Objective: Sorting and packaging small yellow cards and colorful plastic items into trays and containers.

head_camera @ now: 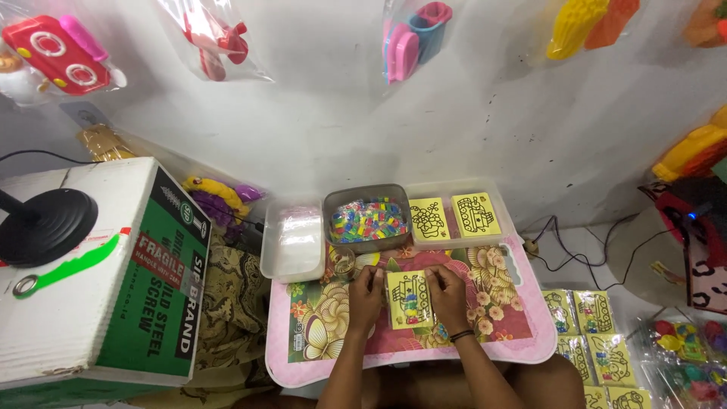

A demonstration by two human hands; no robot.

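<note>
Resting on a small pink floral table [318, 356], both hands flank a yellow craft card [410, 300] that lies flat near the table's middle. The left hand [366, 294] sits against the card's left edge and the right hand [447, 295] against its right edge, so the card lies between the two, with fingertips curled onto its upper corners. Each hand appears to pinch or press the card's edge; how firmly cannot be told at this size. The card is a portrait rectangle, its long axis running away from the person toward the wall, tilted only slightly, with its black line drawing facing up and small coloured pieces lying on it. A dark band circles the right wrist.

Off the table to the right, finished yellow packs [591, 333] lie in rows on the floor. To the left stands a large white and green cardboard box [113, 288] with a black round lamp base [45, 223] on top.

Farther back on the table, a grey tub [366, 221] holds mixed coloured pieces, a clear tray [454, 220] holds two more yellow cards, and a white container [294, 238] holds clear bags. Beyond, bagged plastic toys [60, 53] hang on the white wall.
</note>
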